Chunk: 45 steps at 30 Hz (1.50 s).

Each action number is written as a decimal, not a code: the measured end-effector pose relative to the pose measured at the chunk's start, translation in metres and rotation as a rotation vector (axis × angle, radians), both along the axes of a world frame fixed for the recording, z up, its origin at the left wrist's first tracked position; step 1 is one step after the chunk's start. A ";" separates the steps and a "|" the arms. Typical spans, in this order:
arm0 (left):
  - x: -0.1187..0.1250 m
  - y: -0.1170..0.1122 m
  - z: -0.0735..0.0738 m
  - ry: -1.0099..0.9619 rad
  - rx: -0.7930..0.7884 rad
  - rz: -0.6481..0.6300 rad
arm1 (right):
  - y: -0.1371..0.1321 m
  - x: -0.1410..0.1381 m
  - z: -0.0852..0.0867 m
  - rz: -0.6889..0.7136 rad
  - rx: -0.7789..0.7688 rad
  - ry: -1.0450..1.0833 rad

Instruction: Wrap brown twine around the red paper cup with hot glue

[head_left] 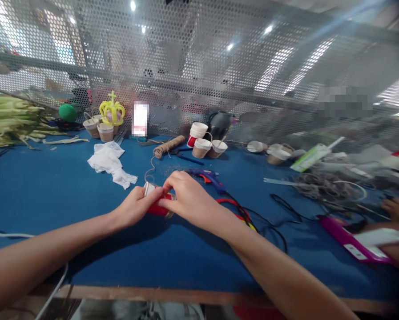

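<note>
cup [157,208], one, red, gripped by fingers of left hand [135,206] and right hand [187,200].

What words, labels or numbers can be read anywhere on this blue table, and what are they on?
No text can be read.
Blurred out: the white and red card.
Too blurred: print on the green and white packet.
Too small: the white label on the magenta case.
No print shows: the red cup held by the left hand and right hand.
</note>
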<state>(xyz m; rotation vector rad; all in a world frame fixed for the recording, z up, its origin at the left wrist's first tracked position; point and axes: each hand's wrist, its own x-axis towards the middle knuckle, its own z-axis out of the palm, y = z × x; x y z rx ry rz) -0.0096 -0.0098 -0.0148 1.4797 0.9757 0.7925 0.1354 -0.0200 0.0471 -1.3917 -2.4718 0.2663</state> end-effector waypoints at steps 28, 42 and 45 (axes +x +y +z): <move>0.006 -0.006 0.002 -0.028 -0.049 0.004 | 0.009 0.041 -0.022 -0.173 -0.312 0.634; 0.003 -0.009 -0.002 -0.064 0.031 -0.052 | 0.006 0.044 -0.027 -0.160 -0.356 0.616; 0.000 -0.010 -0.002 0.003 0.153 -0.070 | 0.005 0.044 -0.028 -0.154 -0.368 0.627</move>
